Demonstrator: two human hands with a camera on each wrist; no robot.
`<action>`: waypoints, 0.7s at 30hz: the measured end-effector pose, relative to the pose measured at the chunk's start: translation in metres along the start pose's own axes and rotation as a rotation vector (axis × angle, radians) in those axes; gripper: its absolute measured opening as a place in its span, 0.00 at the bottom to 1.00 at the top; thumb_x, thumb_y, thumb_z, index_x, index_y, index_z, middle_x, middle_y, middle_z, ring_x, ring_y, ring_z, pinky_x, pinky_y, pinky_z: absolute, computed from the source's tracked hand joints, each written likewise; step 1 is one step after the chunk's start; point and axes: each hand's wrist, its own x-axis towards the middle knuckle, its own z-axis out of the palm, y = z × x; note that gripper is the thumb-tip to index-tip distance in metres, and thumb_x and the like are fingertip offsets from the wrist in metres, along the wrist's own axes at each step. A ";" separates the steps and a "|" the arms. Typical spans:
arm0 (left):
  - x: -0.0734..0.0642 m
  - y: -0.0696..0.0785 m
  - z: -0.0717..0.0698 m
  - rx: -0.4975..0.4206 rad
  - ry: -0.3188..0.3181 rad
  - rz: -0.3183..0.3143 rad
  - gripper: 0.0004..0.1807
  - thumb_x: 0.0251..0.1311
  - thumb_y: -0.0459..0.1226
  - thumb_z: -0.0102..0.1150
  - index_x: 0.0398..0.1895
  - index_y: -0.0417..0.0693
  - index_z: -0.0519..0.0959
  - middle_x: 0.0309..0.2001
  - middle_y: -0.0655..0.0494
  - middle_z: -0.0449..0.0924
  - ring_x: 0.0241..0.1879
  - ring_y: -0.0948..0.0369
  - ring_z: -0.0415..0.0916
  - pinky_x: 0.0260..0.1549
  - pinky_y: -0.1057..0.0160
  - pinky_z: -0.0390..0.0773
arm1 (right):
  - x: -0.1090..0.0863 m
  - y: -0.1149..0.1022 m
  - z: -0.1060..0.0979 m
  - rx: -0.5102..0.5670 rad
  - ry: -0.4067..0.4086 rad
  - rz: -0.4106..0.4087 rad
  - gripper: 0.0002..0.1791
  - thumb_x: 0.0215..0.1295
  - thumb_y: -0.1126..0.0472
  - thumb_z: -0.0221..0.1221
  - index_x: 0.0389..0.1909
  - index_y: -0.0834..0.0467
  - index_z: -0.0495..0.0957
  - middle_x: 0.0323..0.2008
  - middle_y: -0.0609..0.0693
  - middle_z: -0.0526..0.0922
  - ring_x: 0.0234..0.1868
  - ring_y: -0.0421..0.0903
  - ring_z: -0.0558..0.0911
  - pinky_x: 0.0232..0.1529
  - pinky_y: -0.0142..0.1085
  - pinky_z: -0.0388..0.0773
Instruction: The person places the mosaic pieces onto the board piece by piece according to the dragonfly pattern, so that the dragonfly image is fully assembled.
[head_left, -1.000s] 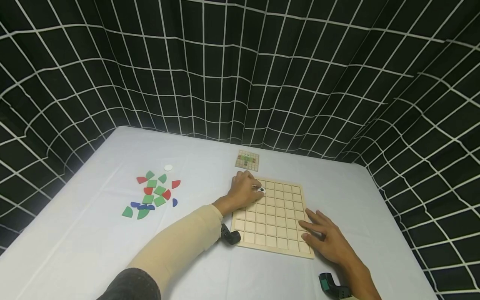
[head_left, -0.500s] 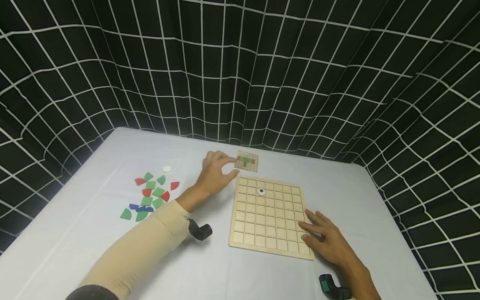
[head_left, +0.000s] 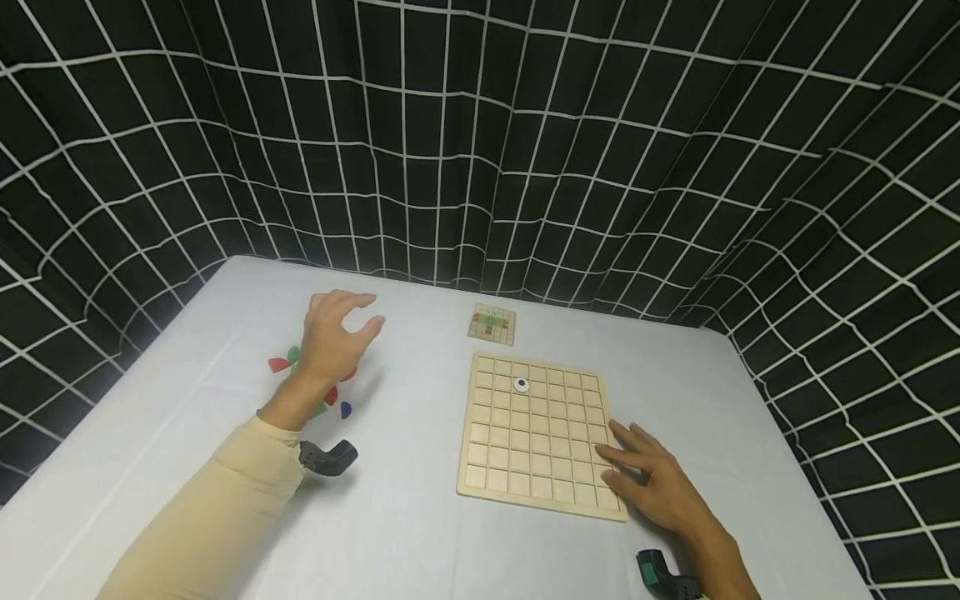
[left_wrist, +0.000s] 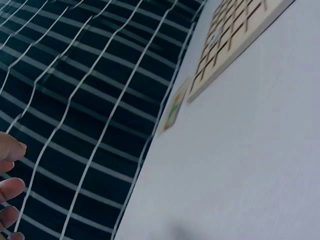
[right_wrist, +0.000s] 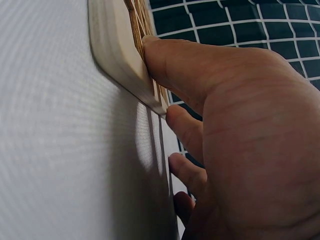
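My left hand (head_left: 330, 342) hovers above the pile of flat coloured pieces at the left, thumb and forefinger spread with nothing between them. It covers most of the pile; a red quarter-circle piece (head_left: 278, 365) and a blue half-circle piece (head_left: 346, 410) show around it. My right hand (head_left: 651, 475) rests at the right edge of the wooden grid board (head_left: 542, 498), its thumb and forefinger touching the edge. In the right wrist view the thumb (right_wrist: 175, 62) lies on the board's rim. A white disc with a black dot (head_left: 521, 384) sits in a cell near the board's top.
Behind the board lies a small pattern card (head_left: 492, 324) printed with a green and red figure on a grid. The white-covered table (head_left: 405, 533) ends at a black curtain with white grid lines (head_left: 435, 125) along the back and sides.
My left hand has let go of the dotted white disc on the board and moved left, past the card, to above the coloured pieces. My right hand has stayed in place.
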 end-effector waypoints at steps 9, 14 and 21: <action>-0.003 -0.029 -0.016 0.066 -0.004 -0.238 0.18 0.58 0.35 0.61 0.52 0.41 0.79 0.51 0.42 0.80 0.56 0.46 0.65 0.56 0.44 0.63 | 0.001 0.001 0.000 0.002 -0.006 -0.003 0.21 0.57 0.45 0.64 0.51 0.48 0.82 0.69 0.52 0.66 0.71 0.65 0.55 0.63 0.69 0.48; -0.009 -0.043 -0.017 0.074 -0.069 -0.371 0.20 0.61 0.40 0.59 0.56 0.45 0.77 0.57 0.44 0.76 0.61 0.47 0.62 0.58 0.38 0.62 | 0.001 0.002 -0.001 0.015 0.003 -0.020 0.21 0.57 0.46 0.65 0.51 0.48 0.82 0.69 0.52 0.66 0.71 0.65 0.55 0.62 0.70 0.49; -0.023 -0.062 -0.009 0.135 -0.159 -0.475 0.22 0.62 0.40 0.56 0.60 0.46 0.75 0.60 0.40 0.70 0.62 0.40 0.60 0.50 0.33 0.63 | 0.000 0.002 -0.001 0.010 0.004 -0.019 0.20 0.57 0.46 0.64 0.50 0.47 0.83 0.69 0.52 0.67 0.71 0.65 0.55 0.61 0.70 0.49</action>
